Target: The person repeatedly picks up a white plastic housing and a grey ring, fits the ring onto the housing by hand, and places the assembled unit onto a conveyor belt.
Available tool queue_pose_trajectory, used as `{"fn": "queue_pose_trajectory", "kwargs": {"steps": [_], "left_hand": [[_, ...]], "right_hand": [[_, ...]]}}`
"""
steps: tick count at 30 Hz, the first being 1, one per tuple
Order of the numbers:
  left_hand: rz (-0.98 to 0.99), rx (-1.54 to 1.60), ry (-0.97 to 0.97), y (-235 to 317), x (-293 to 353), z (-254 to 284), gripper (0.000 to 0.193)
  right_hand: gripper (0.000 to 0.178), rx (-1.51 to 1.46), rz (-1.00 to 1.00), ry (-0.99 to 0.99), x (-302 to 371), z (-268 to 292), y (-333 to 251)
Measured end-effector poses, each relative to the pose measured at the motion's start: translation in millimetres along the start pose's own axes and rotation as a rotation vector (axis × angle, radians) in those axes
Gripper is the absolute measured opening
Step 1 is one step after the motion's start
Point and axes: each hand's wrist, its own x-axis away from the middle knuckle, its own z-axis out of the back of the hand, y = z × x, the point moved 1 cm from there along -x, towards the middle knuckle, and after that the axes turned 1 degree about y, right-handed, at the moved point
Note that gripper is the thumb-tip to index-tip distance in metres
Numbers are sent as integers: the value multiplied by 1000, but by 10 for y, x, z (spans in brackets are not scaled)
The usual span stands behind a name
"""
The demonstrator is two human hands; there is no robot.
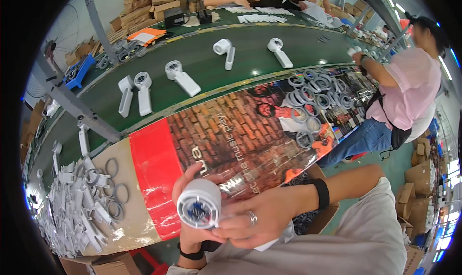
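A white handheld fan body (208, 190) is in my hands above the near edge of the table, its round end turned up toward me. Inside the open ring, a dark blue core with a small red spot shows. My left hand (189, 234) wraps it from behind and below, with fingers showing at its far side. From the right, my right hand (274, 210), a ring on one finger, presses its bent fingers against the fan's lower side. Most of the handle is hidden by my hands; a white piece (269, 243) shows under the right one.
Several white fan bodies (183, 80) lie on the green conveyor belt (250, 77). Grey rings (320, 94) are heaped at the table's far right; white plastic parts (72, 212) pile up at left. A metal post (72, 101) rises at left. A co-worker in pink (404, 82) stands at right.
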Motion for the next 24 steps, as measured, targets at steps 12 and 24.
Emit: {"fn": "queue_pose_trajectory", "kwargs": {"steps": [12, 24], "left_hand": [[344, 225, -88, -41, 164, -229, 78], [474, 287, -215, -207, 263, -236, 75]], "right_hand": [[31, 462, -1217, -52, 1356, 700, 3], [9, -116, -1324, 184, 1530, 362, 198]]}}
